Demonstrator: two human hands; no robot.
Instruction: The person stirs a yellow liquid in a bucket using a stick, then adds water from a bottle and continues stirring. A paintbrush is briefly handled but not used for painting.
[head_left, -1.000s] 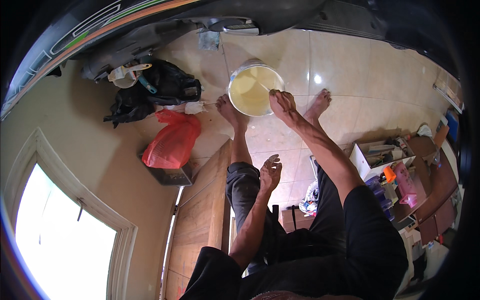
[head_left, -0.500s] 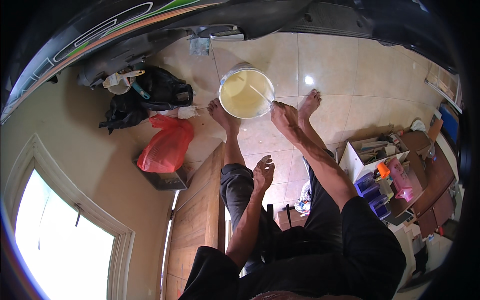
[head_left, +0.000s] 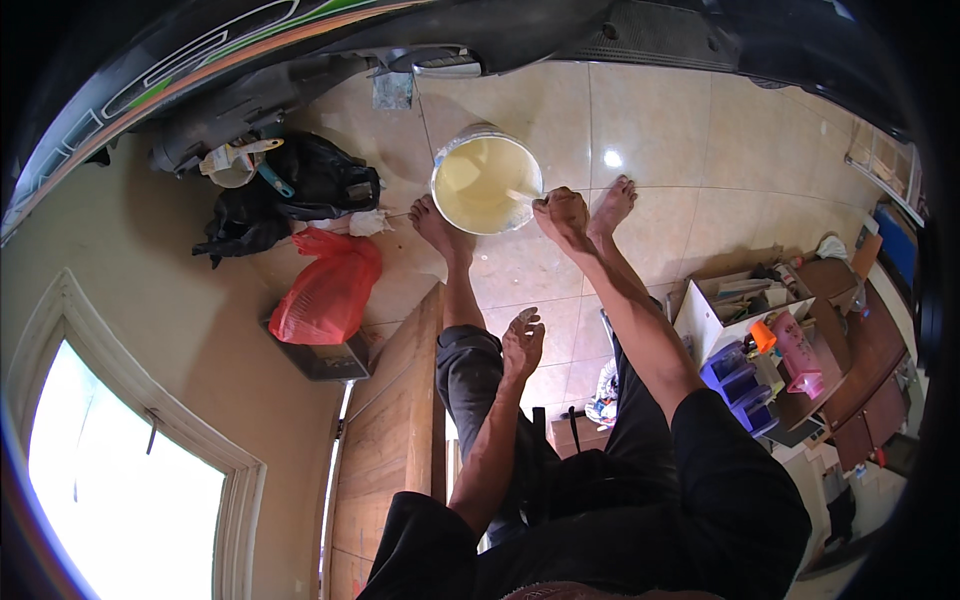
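A white bucket (head_left: 438,200) of pale yellow liquid that looks like paint stands on the tiled floor between my feet. My right hand (head_left: 563,217) is closed around the upper end of a pale stirring stick (head_left: 521,196) at the bucket's right rim. The stick's lower part dips into the liquid and is hidden there. Over my left thigh my left hand (head_left: 522,343) hangs with fingers loosely curled and apart, touching nothing. Pale smears mark its fingertips.
Black plastic bags (head_left: 320,178) and a paintbrush (head_left: 243,152) on a container lie at the left. Nearer are a red plastic bag (head_left: 328,290) and a wooden panel (head_left: 385,430). A motorbike-like dark body (head_left: 540,35) spans the far side. A cluttered box (head_left: 735,305) stands right.
My right hand has moved the stick within the bucket, so it now lies lower and nearer the right rim. My left hand keeps its loose pose.
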